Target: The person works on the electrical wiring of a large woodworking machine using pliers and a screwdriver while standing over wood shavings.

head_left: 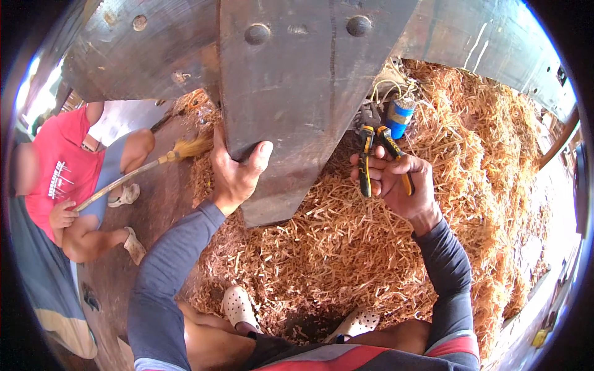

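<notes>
A broad dark metal plate (278, 111) with two round bolt heads hangs in front of me and tapers toward its lower end. My left hand (238, 170) grips its left edge, thumb on the front face and fingers hidden behind. To the right of the plate, my right hand (405, 185) holds a pair of pliers (365, 164) with black and yellow handles spread apart. The pliers' head points up toward some thin pale wires (390, 83) and a blue cylinder (400, 116). Whether the jaws touch anything is hard to make out.
Wood shavings (346, 247) are heaped below and to the right. Larger metal panels (142, 55) spread across the top. On the left, another person in a red shirt (65, 167) crouches with a straw broom (185, 148) reaching toward the plate. My pale clogs (240, 306) stand below.
</notes>
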The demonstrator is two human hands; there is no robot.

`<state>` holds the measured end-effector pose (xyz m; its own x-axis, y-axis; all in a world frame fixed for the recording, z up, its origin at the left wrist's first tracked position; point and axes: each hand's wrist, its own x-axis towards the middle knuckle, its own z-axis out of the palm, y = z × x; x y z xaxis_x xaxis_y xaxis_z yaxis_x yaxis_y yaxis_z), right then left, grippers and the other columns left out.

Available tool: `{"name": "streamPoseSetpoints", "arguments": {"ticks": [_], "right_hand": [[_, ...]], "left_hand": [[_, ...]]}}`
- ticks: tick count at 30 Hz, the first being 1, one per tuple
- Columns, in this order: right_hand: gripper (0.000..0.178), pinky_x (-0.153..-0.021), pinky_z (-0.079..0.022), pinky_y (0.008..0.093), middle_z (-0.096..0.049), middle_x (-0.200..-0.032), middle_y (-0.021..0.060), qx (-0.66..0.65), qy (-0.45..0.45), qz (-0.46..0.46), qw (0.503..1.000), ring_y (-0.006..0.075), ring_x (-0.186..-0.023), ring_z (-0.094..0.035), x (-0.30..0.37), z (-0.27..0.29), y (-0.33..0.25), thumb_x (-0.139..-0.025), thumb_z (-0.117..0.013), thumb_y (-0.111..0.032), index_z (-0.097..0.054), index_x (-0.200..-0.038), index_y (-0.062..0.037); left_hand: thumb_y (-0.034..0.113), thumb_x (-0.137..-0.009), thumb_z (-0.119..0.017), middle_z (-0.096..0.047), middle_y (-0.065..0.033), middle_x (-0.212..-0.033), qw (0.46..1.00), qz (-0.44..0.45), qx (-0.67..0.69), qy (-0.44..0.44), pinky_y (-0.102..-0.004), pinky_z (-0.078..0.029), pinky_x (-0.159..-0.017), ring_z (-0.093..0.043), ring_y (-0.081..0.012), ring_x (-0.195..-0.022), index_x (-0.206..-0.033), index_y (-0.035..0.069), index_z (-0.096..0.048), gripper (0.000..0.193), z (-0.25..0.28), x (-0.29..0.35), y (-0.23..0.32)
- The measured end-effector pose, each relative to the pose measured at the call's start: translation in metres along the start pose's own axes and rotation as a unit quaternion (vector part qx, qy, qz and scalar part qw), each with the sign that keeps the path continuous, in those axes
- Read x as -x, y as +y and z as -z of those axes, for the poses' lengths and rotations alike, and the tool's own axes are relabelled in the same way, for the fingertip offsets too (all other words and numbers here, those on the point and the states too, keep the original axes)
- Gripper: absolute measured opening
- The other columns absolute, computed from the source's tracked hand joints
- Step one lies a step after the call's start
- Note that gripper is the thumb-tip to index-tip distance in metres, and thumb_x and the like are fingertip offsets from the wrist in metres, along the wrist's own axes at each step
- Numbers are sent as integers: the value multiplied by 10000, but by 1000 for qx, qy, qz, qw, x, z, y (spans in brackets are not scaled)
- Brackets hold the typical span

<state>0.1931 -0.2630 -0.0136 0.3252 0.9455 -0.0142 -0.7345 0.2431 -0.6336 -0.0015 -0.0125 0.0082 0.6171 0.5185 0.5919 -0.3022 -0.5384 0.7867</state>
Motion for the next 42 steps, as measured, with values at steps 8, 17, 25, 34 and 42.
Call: {"name": "streamPoseSetpoints", "arguments": {"ticks": [8,17,25,34,42], "right_hand": [[297,-779,-500,360,-601,-1307,245,3,5,-11,1000,396,-1168,-615,-2,0,-1,-775,-511,-127,-586,-1058,-81],[298,-783,-502,367,-600,-1304,253,3,-10,-4,1000,403,-1161,-619,-3,4,0,-774,-502,-109,-571,-1062,-77],[318,-770,-500,372,-592,-1311,265,-20,-19,-8,1000,412,-1168,-614,-2,1,-1,-771,-475,-85,-560,-1078,-70],[372,-787,-517,374,-602,-1285,266,-17,-16,7,1000,378,-1089,-652,-2,-2,-2,-747,-510,-121,-554,-1110,-51],[317,-703,-488,346,-621,-1256,268,-39,-15,-7,999,392,-1109,-645,-1,-1,0,-772,-512,-96,-581,-1080,-57]], "left_hand": [[181,-883,-725,-624,-92,-941,1000,-11,-9,7,-257,-518,-596,-593,-99,-683,-1191,-3,-436,461,0,0,-2],[205,-890,-724,-629,-95,-935,1000,-5,-11,10,-250,-519,-580,-602,-97,-679,-1191,-15,-428,477,-1,0,0],[230,-887,-722,-627,-109,-919,999,-24,-32,7,-250,-528,-557,-612,-110,-648,-1203,-12,-416,502,0,0,-2],[227,-879,-730,-612,-98,-954,999,-18,-28,15,-252,-516,-561,-600,-108,-665,-1225,-16,-416,527,-3,0,-9],[255,-865,-720,-597,-82,-1067,998,-3,-64,28,-306,-494,-811,-574,-159,-901,-1240,-23,-490,521,6,5,-15]]}}
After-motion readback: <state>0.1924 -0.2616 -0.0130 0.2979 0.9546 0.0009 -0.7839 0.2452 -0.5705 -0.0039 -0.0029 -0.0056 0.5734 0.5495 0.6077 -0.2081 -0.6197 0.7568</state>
